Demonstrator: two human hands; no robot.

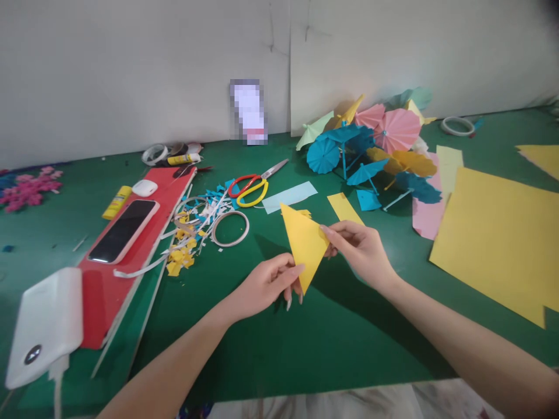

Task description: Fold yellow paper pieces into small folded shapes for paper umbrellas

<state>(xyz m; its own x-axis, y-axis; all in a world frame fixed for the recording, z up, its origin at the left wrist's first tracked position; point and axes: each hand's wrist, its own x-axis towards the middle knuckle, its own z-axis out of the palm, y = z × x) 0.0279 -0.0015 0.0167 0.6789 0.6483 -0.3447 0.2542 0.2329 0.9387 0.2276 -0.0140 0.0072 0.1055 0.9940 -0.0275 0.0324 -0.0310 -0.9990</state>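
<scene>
A yellow paper triangle (304, 241) is held up over the table between my two hands. My left hand (271, 284) pinches its lower corner, thumb on the near face and the other fingers behind. On the right edge, my right hand (356, 247) grips the paper between thumb and fingers. Just behind the triangle lie a light blue paper strip (290, 196) and a yellow paper strip (344, 208). Scissors (251, 189) with one red and one yellow handle rest farther back, their blades pointing right.
Paper umbrellas (398, 131) are heaped at the back right, near a large yellow sheet (498, 238). Paper scraps (181, 256) and a tape roll (230, 243) lie left of centre. A phone (124, 231) sits on a red board (102, 297), beside a white power bank (48, 326).
</scene>
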